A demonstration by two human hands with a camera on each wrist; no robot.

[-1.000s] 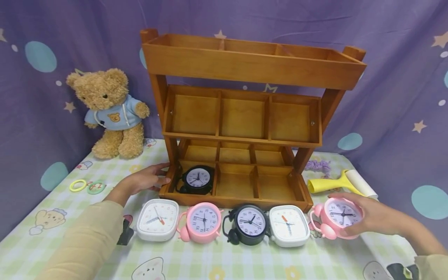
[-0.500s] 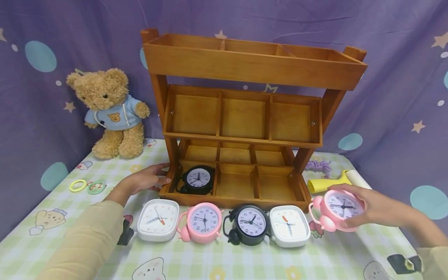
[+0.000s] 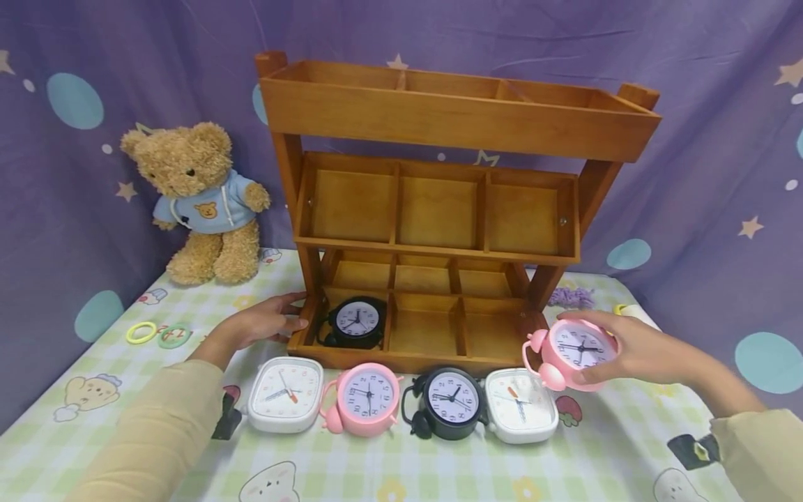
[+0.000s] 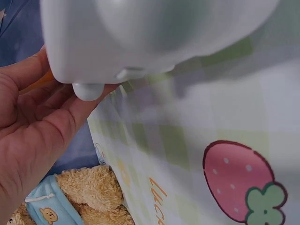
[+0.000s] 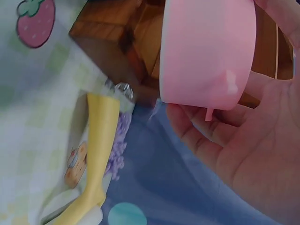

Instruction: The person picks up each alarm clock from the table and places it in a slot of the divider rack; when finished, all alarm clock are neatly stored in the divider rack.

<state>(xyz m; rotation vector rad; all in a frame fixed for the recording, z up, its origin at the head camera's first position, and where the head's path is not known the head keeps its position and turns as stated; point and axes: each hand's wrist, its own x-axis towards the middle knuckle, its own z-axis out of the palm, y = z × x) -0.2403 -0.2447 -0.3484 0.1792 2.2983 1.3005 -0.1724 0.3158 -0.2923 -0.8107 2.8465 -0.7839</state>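
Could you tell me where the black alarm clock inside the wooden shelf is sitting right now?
In the head view, the black alarm clock sits in the front-left compartment of the wooden shelf's bottom tier, just right of the left hand.

Setting is presenting as a staged home-style play corner. A purple star-printed cloth (image 3: 690,104) is hanging as backdrop. A checked cartoon tablecloth (image 3: 408,467) is covering the table. A teddy bear (image 3: 201,202) is sitting far left, beside a wooden shelf (image 3: 452,125). Small alarm clocks (image 3: 366,399) are lying near.
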